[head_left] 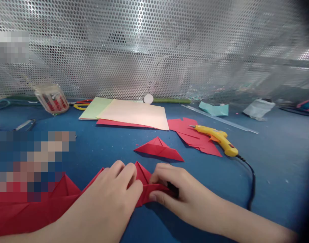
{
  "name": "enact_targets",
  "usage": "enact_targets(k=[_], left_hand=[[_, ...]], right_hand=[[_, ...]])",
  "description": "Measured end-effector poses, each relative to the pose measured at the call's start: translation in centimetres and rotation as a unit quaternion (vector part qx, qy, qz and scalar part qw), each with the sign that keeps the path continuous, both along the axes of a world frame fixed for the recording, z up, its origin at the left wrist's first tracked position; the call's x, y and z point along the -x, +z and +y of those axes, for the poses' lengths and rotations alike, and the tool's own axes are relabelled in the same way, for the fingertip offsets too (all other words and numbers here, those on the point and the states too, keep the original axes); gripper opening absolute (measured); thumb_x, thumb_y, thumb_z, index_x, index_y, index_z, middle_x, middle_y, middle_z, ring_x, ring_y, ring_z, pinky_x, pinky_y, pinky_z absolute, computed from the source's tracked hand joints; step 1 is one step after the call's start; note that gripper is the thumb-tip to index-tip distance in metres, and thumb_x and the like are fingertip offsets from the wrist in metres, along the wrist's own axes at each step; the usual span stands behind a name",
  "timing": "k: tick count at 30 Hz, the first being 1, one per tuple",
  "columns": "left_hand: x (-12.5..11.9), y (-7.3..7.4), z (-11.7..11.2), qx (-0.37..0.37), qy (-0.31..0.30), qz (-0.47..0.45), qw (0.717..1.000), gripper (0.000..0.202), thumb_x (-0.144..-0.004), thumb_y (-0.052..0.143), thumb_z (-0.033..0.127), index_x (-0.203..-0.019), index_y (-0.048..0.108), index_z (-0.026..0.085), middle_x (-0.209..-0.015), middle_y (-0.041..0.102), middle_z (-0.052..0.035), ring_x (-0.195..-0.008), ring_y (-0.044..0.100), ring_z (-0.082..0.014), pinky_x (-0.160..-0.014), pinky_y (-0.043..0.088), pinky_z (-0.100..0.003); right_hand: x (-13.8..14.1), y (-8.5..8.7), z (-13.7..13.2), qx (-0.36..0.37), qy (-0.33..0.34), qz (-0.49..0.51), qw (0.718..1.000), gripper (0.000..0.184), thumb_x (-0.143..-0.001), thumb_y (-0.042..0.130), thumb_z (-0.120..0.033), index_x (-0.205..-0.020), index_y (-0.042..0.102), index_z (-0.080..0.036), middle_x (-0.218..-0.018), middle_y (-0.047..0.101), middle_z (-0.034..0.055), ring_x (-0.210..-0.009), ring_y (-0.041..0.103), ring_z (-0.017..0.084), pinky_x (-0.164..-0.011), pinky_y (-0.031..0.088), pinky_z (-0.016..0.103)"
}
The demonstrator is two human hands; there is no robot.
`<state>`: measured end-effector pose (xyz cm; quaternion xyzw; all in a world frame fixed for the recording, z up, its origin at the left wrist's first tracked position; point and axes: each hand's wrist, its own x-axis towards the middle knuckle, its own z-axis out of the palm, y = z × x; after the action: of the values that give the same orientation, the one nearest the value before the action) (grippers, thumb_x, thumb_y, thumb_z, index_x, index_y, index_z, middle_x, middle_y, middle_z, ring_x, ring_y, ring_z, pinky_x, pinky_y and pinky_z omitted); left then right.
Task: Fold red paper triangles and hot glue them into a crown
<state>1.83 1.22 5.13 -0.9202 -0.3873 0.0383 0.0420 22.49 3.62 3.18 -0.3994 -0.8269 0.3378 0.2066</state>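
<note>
A piece of folded red paper (142,172) lies on the table between my hands, with triangular points standing up. My left hand (112,194) is closed over its left part, fingers curled and pressed down on the folds. At the other end, my right hand (173,185) pinches the paper's layered edge between thumb and fingers. Something dark shows under the right palm; I cannot make out what it is. A longer run of folded red paper (25,217) stretches left, partly behind my left forearm. Just beyond my hands rests a separate folded red triangle (158,148).
A yellow glue gun (217,135) lies on red paper sheets (187,133), its black cord (253,179) trailing right. Cream paper (136,113) and green paper (96,106) lie behind. A jar (52,98) and scissors (81,105) are back left, before a perforated metal screen (154,44).
</note>
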Motion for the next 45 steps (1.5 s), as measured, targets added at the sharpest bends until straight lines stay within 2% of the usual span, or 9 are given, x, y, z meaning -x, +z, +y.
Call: enact_targets(k=[5,10,13,16,20,24,28,34,45], left_hand=[[0.7,-0.4,-0.1,-0.058,0.002,-0.053,0.997,0.027,-0.080,0.045,0.007,-0.097,0.060,0.021,-0.096,0.063,-0.0055,-0.086,0.059,-0.0276,-0.074,0.051,-0.043],[0.4,-0.8,-0.1,-0.014,0.053,-0.131,0.990,0.012,-0.085,0.053,0.020,-0.095,0.059,0.023,-0.091,0.061,-0.0026,-0.084,0.058,-0.0233,-0.076,0.048,-0.034],[-0.2,-0.9,0.2,-0.006,0.071,-0.164,0.984,0.012,-0.088,0.055,0.029,-0.098,0.059,0.023,-0.092,0.061,-0.0030,-0.091,0.058,-0.0234,-0.082,0.048,-0.034],[-0.5,-0.9,0.4,0.000,0.069,-0.178,0.982,0.015,-0.089,0.056,0.032,-0.101,0.059,0.024,-0.093,0.062,-0.0028,-0.094,0.058,-0.0241,-0.083,0.048,-0.035],[-0.4,-0.7,0.3,0.015,0.058,-0.182,0.981,0.019,-0.087,0.058,0.027,-0.105,0.058,0.025,-0.096,0.063,-0.0019,-0.095,0.058,-0.0239,-0.083,0.048,-0.035],[-0.3,-0.6,0.1,0.036,0.017,-0.163,0.986,0.033,-0.080,0.060,0.012,-0.110,0.055,0.026,-0.105,0.063,0.0010,-0.096,0.057,-0.0226,-0.083,0.047,-0.036],[-0.3,-0.6,0.2,0.048,-0.006,-0.157,0.986,0.032,-0.082,0.055,0.005,-0.107,0.053,0.026,-0.104,0.063,0.0038,-0.092,0.056,-0.0203,-0.079,0.045,-0.033],[-0.2,-0.7,0.3,0.052,-0.025,-0.174,0.983,0.027,-0.088,0.047,0.004,-0.100,0.057,0.026,-0.095,0.063,0.0044,-0.084,0.055,-0.0176,-0.076,0.043,-0.029],[0.3,-1.0,0.5,0.074,-0.047,-0.160,0.983,0.024,-0.092,0.045,0.006,-0.097,0.057,0.025,-0.097,0.062,0.0031,-0.085,0.054,-0.0179,-0.075,0.043,-0.029]], right_hand=[[-1.1,0.5,0.0,-0.003,-0.027,0.002,1.000,0.011,-0.082,0.056,-0.015,-0.075,0.050,-0.021,-0.070,0.051,-0.0040,-0.061,0.043,0.011,-0.055,0.035,0.023],[-1.2,0.5,0.2,0.018,-0.037,-0.017,0.999,0.006,-0.081,0.059,-0.020,-0.077,0.055,-0.021,-0.072,0.057,-0.0035,-0.065,0.049,0.012,-0.059,0.038,0.024],[-1.1,0.3,0.3,0.048,-0.032,0.005,0.998,0.008,-0.084,0.063,-0.030,-0.084,0.063,-0.022,-0.080,0.064,-0.0017,-0.071,0.055,0.014,-0.065,0.041,0.025],[-1.1,0.2,0.3,0.040,-0.025,0.009,0.999,0.009,-0.085,0.064,-0.030,-0.081,0.065,-0.022,-0.076,0.064,-0.0018,-0.068,0.055,0.013,-0.064,0.040,0.026],[-1.1,0.4,0.2,0.001,-0.021,-0.005,1.000,0.015,-0.085,0.061,-0.023,-0.070,0.059,-0.021,-0.068,0.061,-0.0029,-0.064,0.052,0.012,-0.063,0.038,0.026],[-0.9,0.6,0.0,-0.008,-0.021,-0.013,1.000,0.015,-0.084,0.060,-0.019,-0.070,0.059,-0.021,-0.067,0.062,-0.0038,-0.062,0.052,0.011,-0.064,0.039,0.026],[-0.9,0.5,-0.1,0.001,-0.005,0.021,1.000,0.010,-0.083,0.065,-0.022,-0.073,0.062,-0.022,-0.068,0.064,-0.0042,-0.061,0.053,0.011,-0.060,0.040,0.024],[-0.7,0.4,-0.2,-0.008,-0.018,0.021,1.000,0.013,-0.083,0.064,-0.021,-0.070,0.063,-0.021,-0.064,0.064,-0.0041,-0.058,0.053,0.010,-0.056,0.038,0.023],[-1.4,0.3,0.9,0.068,0.007,0.036,0.997,0.015,-0.089,0.063,-0.026,-0.076,0.070,-0.021,-0.072,0.071,-0.0025,-0.063,0.060,0.011,-0.064,0.046,0.023]])
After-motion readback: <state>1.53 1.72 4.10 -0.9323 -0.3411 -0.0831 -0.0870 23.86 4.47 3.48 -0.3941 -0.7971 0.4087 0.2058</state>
